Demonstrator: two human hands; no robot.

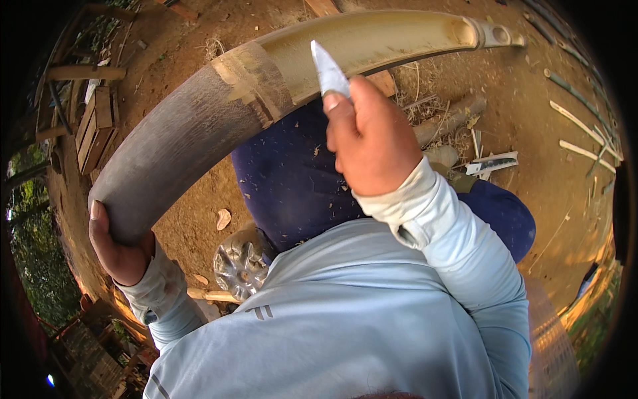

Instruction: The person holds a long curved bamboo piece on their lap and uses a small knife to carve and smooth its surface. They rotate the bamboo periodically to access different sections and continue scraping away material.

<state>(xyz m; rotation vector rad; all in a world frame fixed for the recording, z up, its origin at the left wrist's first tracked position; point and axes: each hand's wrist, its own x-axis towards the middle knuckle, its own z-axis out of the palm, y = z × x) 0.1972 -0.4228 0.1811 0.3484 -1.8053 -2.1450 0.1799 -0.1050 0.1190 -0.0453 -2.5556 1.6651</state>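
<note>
- Head view: by the right hand [372, 136], curled tightly into a fist, a pointed pale blade [329, 70] is gripped; any handle is hidden in the palm.
- By the left hand [123, 256], cupped with the fingers bent, the lower-left end of a thick bamboo pole [179, 133] is held.
- The blade is angled upward over the pole's opened length; whether the pole is touched by it cannot be told.
- The pole is extended from the left hand across the top: grey-brown and whole toward that hand, patchily scraped at the middle, hollowed out beyond.
- Just below the pole's middle, dark blue trousers [292, 173] are flecked with specks.
- Below its held half, a clear plastic bottle [240, 269] is seen.
- Left of the pole, a slatted wooden box [96, 130] is placed.
- Below its hollowed half, a log [458, 118] is laid; farther right, thin sticks [578, 124] are scattered.
</note>
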